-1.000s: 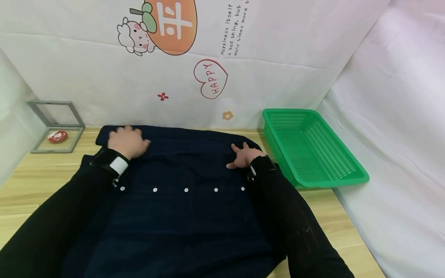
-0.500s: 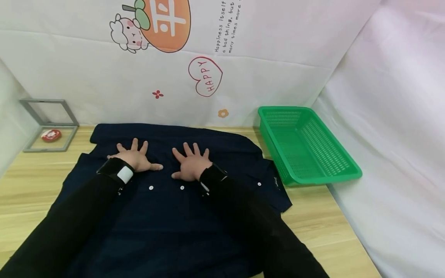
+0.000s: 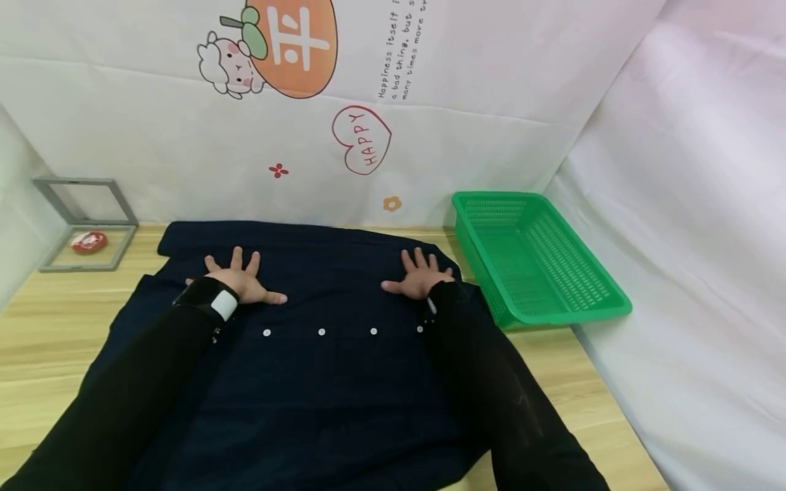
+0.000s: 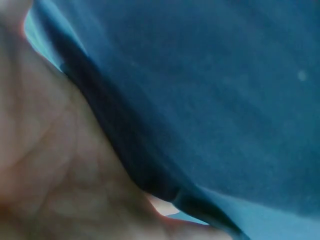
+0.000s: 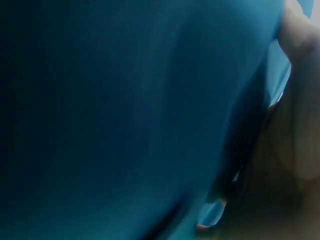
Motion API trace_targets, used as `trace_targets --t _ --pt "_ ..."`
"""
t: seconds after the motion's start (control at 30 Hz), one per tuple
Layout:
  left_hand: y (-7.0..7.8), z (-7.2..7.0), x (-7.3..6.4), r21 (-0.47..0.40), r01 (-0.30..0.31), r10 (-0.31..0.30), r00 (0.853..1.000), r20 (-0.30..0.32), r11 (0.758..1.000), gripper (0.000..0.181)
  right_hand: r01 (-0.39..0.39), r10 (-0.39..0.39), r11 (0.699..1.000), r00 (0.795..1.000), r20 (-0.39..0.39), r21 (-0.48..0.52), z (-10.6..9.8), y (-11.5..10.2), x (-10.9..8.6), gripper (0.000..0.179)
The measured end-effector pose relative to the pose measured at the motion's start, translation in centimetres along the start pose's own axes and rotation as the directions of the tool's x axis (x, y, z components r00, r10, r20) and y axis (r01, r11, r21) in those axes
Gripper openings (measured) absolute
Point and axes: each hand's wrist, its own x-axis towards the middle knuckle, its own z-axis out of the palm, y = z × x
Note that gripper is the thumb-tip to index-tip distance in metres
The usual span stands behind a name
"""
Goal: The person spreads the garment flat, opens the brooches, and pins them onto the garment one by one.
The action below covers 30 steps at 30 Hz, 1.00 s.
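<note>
A dark navy shirt [image 3: 331, 382] with a row of small white buttons lies spread across the table, its length reaching toward me. On its upper left part rests my left hand [image 3: 239, 281], fingers spread and thumb pointing right. My right hand [image 3: 419, 278] lies on the upper right part, also with spread fingers, its thumb to the left. Close up in the left wrist view, the palm [image 4: 60, 150] is against the blue-looking cloth [image 4: 200, 100]. The right wrist view is dark, with the cloth [image 5: 125, 110] beside the hand [image 5: 285, 150]. Neither hand grips anything.
A green plastic basket [image 3: 510, 300] stands at the right, close to the shirt's right side. At the far left is an open grey-framed case [image 3: 80, 268] with a round red item [image 3: 89, 242]. A white printed sheet [image 3: 479, 82] hangs behind the wooden table [image 3: 55, 341].
My left hand moved slightly down and right from the shirt's top edge, its fingers spreading, then stayed. My right hand slid left to the middle, then back to the right side.
</note>
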Motion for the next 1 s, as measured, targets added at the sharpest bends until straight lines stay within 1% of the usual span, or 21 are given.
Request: trace_targets --t 0.07,0.13,0.27,0.37,0.43,0.5,0.53,0.6,0.63,0.67,0.7,0.77,0.8,0.83,0.9,0.93,1.0 --pt "-0.2 0.0 0.4 -0.006 0.001 -0.001 1.000 0.011 1.000 0.127 -0.013 0.013 0.999 1.000 0.009 0.034 -0.3 1.6 0.0 0.101" --pt "-0.5 0.0 0.8 -0.015 -0.001 0.001 1.000 0.015 1.000 0.130 -0.021 0.020 0.998 1.000 0.014 0.057 -0.5 2.6 0.1 0.099" --pt "-1.1 0.1 1.2 -0.014 -0.012 0.012 1.000 0.002 1.000 0.132 -0.023 0.021 0.997 0.999 0.031 0.074 -0.5 3.3 0.8 0.099" --pt "-1.1 0.2 0.8 0.014 -0.054 0.054 0.998 -0.037 0.998 0.124 -0.014 0.013 0.998 1.000 0.027 0.054 -0.6 3.2 0.6 0.099" --pt "-1.3 0.2 0.0 0.047 -0.085 0.088 0.993 -0.080 0.995 0.118 0.002 -0.002 1.000 1.000 0.004 0.006 -0.8 2.8 -0.1 0.096" --pt "-1.6 0.3 -1.3 0.090 -0.091 0.103 0.985 -0.139 0.992 0.114 0.029 -0.031 0.997 0.999 -0.024 -0.074 -1.0 2.0 -1.5 0.091" --pt "-1.9 0.4 -2.1 0.106 -0.080 0.097 0.981 -0.166 0.991 0.114 0.043 -0.047 0.992 0.998 -0.034 -0.117 -1.0 1.5 -2.4 0.089" --pt "-2.7 0.9 -3.8 0.138 -0.032 0.060 0.979 -0.197 0.990 0.118 0.078 -0.086 0.980 0.996 -0.034 -0.184 -0.8 0.5 -4.5 0.086" --pt "-3.2 1.2 -4.7 0.139 -0.009 0.036 0.980 -0.195 0.990 0.121 0.095 -0.102 0.973 0.994 -0.024 -0.209 -0.7 0.2 -5.7 0.085" --pt "-3.8 1.6 -5.5 0.139 0.009 0.017 0.983 -0.181 0.990 0.122 0.104 -0.108 0.969 0.994 -0.006 -0.223 -0.4 0.0 -6.8 0.086" --pt "-4.4 1.9 -6.2 0.140 0.015 0.008 0.987 -0.163 0.990 0.123 0.106 -0.106 0.967 0.994 0.012 -0.230 -0.1 -0.2 -8.0 0.086" --pt "-5.5 2.6 -7.2 0.147 0.012 0.008 0.991 -0.135 0.989 0.123 0.092 -0.083 0.969 0.995 0.050 -0.228 0.7 0.0 -9.7 0.088" --pt "-6.1 2.9 -7.6 0.150 0.003 0.017 0.991 -0.133 0.989 0.121 0.073 -0.060 0.972 0.996 0.064 -0.225 1.1 0.3 -10.4 0.089" --pt "-6.5 3.1 -7.9 0.164 -0.007 0.029 0.991 -0.133 0.986 0.120 0.052 -0.036 0.974 0.996 0.076 -0.222 1.5 0.6 -10.8 0.090" --pt "-7.2 3.5 -8.2 0.197 -0.017 0.047 0.987 -0.152 0.980 0.118 0.031 -0.011 0.977 0.995 0.096 -0.209 2.4 1.4 -11.2 0.091" --pt "-7.4 3.6 -8.3 0.206 -0.011 0.045 0.986 -0.160 0.978 0.118 0.024 -0.004 0.980 0.995 0.104 -0.198 2.7 1.7 -11.2 0.092" --pt "-7.7 3.7 -8.4 0.217 0.010 0.025 0.988 -0.155 0.976 0.119 0.024 -0.003 0.984 0.993 0.118 -0.174 3.3 2.4 -11.0 0.092"
